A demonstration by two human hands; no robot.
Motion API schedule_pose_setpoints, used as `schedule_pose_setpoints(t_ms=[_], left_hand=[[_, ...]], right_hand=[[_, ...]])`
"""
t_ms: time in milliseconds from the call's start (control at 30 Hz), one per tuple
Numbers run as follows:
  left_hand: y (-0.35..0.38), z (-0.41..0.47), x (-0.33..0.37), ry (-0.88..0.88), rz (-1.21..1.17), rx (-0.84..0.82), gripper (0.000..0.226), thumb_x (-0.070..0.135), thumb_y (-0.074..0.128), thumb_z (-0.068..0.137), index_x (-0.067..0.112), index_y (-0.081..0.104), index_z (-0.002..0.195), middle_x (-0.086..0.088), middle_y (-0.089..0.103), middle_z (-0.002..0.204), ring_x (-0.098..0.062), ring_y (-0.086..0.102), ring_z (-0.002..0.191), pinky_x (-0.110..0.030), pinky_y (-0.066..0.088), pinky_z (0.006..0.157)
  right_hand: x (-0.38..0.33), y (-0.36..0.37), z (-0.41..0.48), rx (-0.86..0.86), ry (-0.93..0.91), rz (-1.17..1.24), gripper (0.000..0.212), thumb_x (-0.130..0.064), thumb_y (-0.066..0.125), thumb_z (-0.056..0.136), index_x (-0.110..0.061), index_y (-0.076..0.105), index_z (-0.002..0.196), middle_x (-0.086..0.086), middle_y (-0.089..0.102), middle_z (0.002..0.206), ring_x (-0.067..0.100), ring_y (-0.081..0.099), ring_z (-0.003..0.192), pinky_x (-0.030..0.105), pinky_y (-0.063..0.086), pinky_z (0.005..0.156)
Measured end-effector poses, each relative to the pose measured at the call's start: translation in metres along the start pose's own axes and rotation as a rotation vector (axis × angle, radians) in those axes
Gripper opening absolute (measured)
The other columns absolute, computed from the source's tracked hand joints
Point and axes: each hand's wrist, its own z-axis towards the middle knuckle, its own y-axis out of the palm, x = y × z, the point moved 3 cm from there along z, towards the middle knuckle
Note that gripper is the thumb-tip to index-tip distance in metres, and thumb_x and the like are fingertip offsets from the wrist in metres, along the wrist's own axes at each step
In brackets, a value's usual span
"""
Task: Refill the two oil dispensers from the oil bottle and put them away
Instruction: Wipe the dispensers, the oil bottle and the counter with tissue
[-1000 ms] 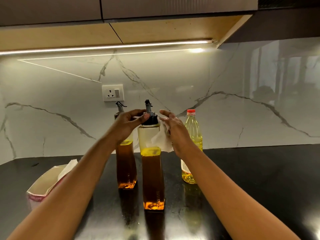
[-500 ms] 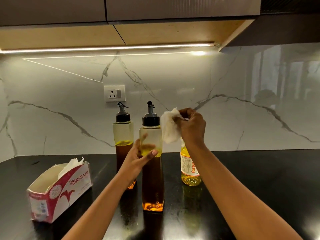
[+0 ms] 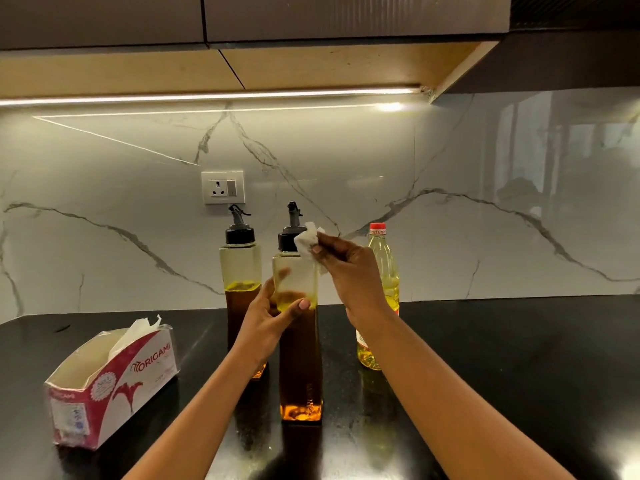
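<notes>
"ORIGAMI" is printed in white capitals on the red long side of the tissue box [image 3: 114,386] standing on the counter [image 3: 519,358]. The same word is repeated in smaller letters on the box's near end. A round seal and the fine print beside it cannot be read. "fortune" is seen on the red cap [image 3: 377,230] of the oil bottle [image 3: 383,261]. Lettering runs down the lower side of the near dispenser [image 3: 300,362] but cannot be made out.

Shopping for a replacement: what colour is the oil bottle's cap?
Red; the cap on the oil bottle shows best in the head view.
</notes>
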Motion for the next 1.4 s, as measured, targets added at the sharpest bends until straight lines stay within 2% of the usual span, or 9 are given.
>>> schedule_pose_setpoints(t_ms=[300,433,533,700,867,1000,1133,1267,1400], left_hand=[[-0.005,-0.004,0.008,-0.079,-0.113,-0.153,0.103,0.069,0.082,0.046,0.043,0.041,0.137,-0.004,0.060,0.127,-0.012,0.060,0.116,-0.041,0.043,0.107],[0.016,-0.028,0.010,0.016,0.229,0.103,0.109,0.064,0.078,0.056,0.051,0.014,0.144,0.008,0.043,0.142,-0.010,0.042,0.128,-0.036,0.035,0.108],[0.026,-0.039,0.003,0.085,0.370,0.292,0.088,0.046,0.081,0.066,0.037,0.028,0.135,0.006,0.047,0.132,-0.016,0.049,0.122,-0.033,0.044,0.098],[0.011,-0.025,-0.007,-0.018,0.205,0.041,0.081,0.061,0.081,0.053,0.052,0.041,0.122,0.011,0.061,0.119,-0.009,0.062,0.109,-0.039,0.055,0.092],[-0.002,-0.020,-0.015,-0.139,-0.116,-0.225,0.099,0.048,0.091,0.050,0.031,0.046,0.136,-0.001,0.065,0.125,-0.018,0.060,0.119,-0.038,0.049,0.099],[-0.001,-0.025,-0.022,-0.177,-0.250,-0.219,0.097,0.045,0.092,0.051,0.024,0.048,0.135,-0.006,0.064,0.128,-0.023,0.057,0.122,-0.042,0.044,0.105],[0.003,-0.025,-0.025,-0.188,-0.292,-0.171,0.101,0.042,0.092,0.051,0.029,0.044,0.140,-0.007,0.061,0.132,-0.023,0.055,0.125,-0.045,0.042,0.106],[-0.003,-0.023,-0.028,-0.230,-0.370,-0.221,0.098,0.035,0.094,0.050,0.021,0.048,0.136,-0.010,0.063,0.128,-0.026,0.057,0.123,-0.031,0.052,0.094],[-0.001,-0.024,-0.023,-0.274,-0.379,-0.303,0.095,0.032,0.096,0.048,0.016,0.053,0.131,-0.012,0.066,0.121,-0.026,0.062,0.114,-0.036,0.052,0.096]], right_hand=[[0.015,0.001,0.023,-0.245,0.306,0.391,0.021,-0.009,0.054,0.091,-0.012,0.061,0.111,0.000,0.066,0.097,0.018,0.057,0.102,0.045,0.041,0.100],[0.015,0.001,0.023,-0.176,0.217,0.373,0.028,-0.005,0.057,0.089,-0.005,0.060,0.117,0.002,0.067,0.093,0.013,0.062,0.087,0.041,0.046,0.096],[0.016,-0.001,0.023,-0.070,0.083,0.267,0.032,-0.005,0.063,0.085,-0.005,0.062,0.117,0.005,0.068,0.100,0.012,0.064,0.087,0.029,0.051,0.087],[0.024,-0.005,0.026,-0.088,0.167,0.376,0.015,-0.006,0.060,0.088,-0.010,0.068,0.100,-0.003,0.071,0.085,0.010,0.064,0.082,0.024,0.054,0.075],[0.014,-0.005,0.030,-0.236,0.241,0.369,0.016,-0.010,0.052,0.093,-0.008,0.064,0.104,-0.006,0.068,0.070,0.007,0.063,0.068,0.021,0.054,0.065],[0.012,-0.014,0.015,-0.060,0.053,0.165,0.027,-0.014,0.064,0.086,-0.012,0.066,0.113,-0.003,0.070,0.095,0.010,0.064,0.090,0.019,0.051,0.082],[0.013,-0.007,-0.002,0.052,-0.111,-0.015,0.029,-0.019,0.065,0.087,-0.021,0.063,0.115,-0.009,0.068,0.097,-0.003,0.062,0.086,0.011,0.048,0.076],[0.013,0.005,0.016,-0.048,0.161,0.153,0.026,-0.016,0.057,0.091,-0.009,0.065,0.115,0.003,0.067,0.096,0.021,0.061,0.095,0.034,0.049,0.085],[0.012,0.003,0.022,-0.173,0.315,0.391,0.014,-0.011,0.053,0.092,-0.010,0.065,0.098,0.004,0.063,0.085,0.015,0.058,0.078,0.026,0.050,0.067]])
